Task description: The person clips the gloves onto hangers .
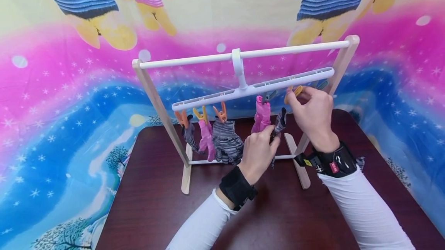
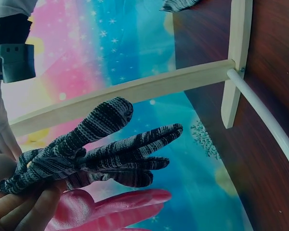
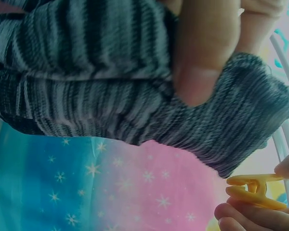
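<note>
My left hand (image 1: 259, 149) grips a grey-and-black striped knit glove (image 2: 101, 125) near its cuff, and the glove's fingers spread away from the hand. Just right of it, my right hand (image 1: 313, 114) pinches a yellow clothespin (image 3: 255, 190) between thumb and fingers, below the right half of a white hanger (image 1: 208, 100). The glove's cuff edge is close to the clothespin's tips in the right wrist view. A pink glove (image 1: 262, 114) hangs from a grey clothespin (image 1: 269, 95) beside my left hand. Another grey clothespin (image 1: 322, 85) is partly behind my right hand.
The hanger hooks over the white top rail (image 1: 194, 58) of a wooden stand and tilts, left end lower. On its left half hang a striped glove (image 1: 227, 140), a pink one (image 1: 206, 138) and a small striped piece (image 1: 189, 138). A dark table (image 1: 146, 211) lies beneath.
</note>
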Demonstrator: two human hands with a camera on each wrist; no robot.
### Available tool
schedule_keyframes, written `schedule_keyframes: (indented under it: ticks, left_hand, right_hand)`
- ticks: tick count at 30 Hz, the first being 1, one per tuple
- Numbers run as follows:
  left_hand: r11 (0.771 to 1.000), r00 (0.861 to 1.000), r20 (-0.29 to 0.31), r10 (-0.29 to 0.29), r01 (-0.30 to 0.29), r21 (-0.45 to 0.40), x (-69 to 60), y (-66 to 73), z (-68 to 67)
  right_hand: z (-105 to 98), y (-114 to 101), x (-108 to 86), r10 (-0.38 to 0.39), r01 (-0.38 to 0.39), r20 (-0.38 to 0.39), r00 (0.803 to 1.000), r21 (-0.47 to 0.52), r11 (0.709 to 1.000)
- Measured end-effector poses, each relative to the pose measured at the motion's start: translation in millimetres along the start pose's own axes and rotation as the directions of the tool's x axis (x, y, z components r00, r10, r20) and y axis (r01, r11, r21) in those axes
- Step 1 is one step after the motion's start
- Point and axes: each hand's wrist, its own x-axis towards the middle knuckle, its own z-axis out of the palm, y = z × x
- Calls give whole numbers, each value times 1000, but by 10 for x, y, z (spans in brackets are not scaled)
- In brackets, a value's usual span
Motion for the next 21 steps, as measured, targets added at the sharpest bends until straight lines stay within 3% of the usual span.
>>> schedule_keyframes:
  ticks: [14, 21]
  left_hand:
    - [1000, 1000, 17, -13, 12, 28, 42, -65, 51]
    - [995, 1000, 6, -15, 15, 95, 66, -90, 72]
  right_hand:
    - [7, -47, -21, -15, 16, 36, 999, -50, 999]
    - [30, -75, -54, -17, 20, 62, 998, -45, 999]
